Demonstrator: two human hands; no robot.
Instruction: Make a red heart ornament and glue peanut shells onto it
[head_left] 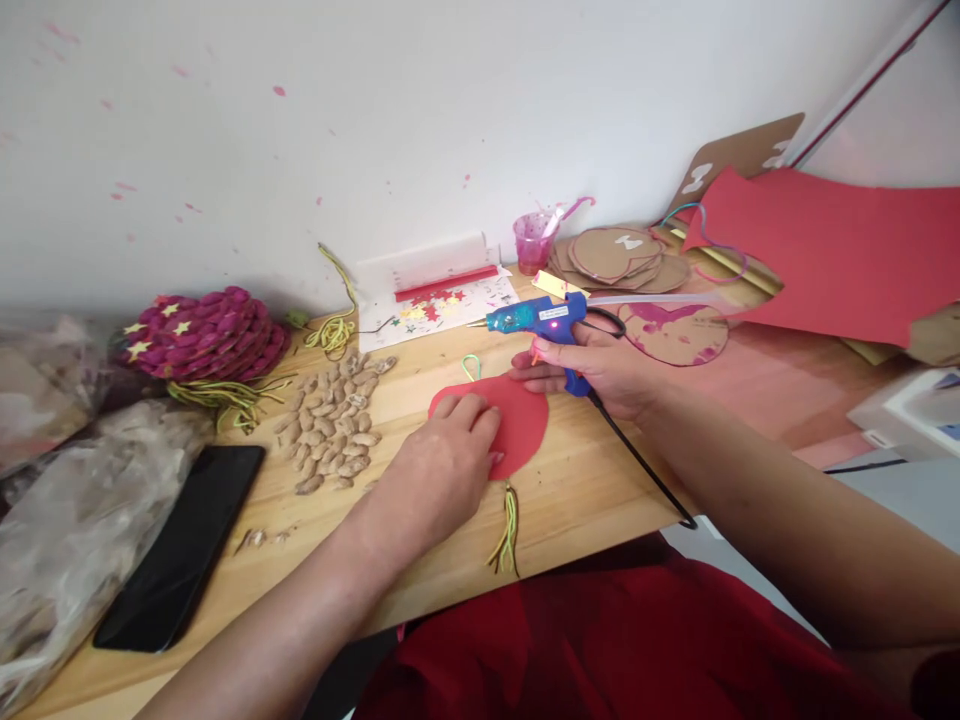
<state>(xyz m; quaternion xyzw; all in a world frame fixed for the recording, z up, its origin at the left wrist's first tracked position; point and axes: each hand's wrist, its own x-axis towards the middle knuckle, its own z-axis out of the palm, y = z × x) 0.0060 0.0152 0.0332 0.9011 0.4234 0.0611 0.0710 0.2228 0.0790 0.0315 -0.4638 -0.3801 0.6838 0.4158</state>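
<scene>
Gripped in the right hand (619, 372), its fingers closed around the handle, a blue glue gun (546, 316) points its nozzle (478, 323) leftward above a wooden table (600, 490) in the head-camera view. Bent fingers of the left hand (446, 455) rest on a red disc (525, 420) lying on the table, between a green loop (478, 364) and a yellow tassel (511, 530); whether they pinch its edge or only press cannot be told. Good handling here calls for even pressure across the disc, nozzle clear of both hands and cord (637, 453) off the tassel. Behind, a pink-stained plastic cup (532, 245) holds a white and pink stick (553, 222). At left, a crumpled translucent plastic bag (112, 530) encloses brownish contents beside a black phone (182, 550), near loose peanuts (330, 425).
</scene>
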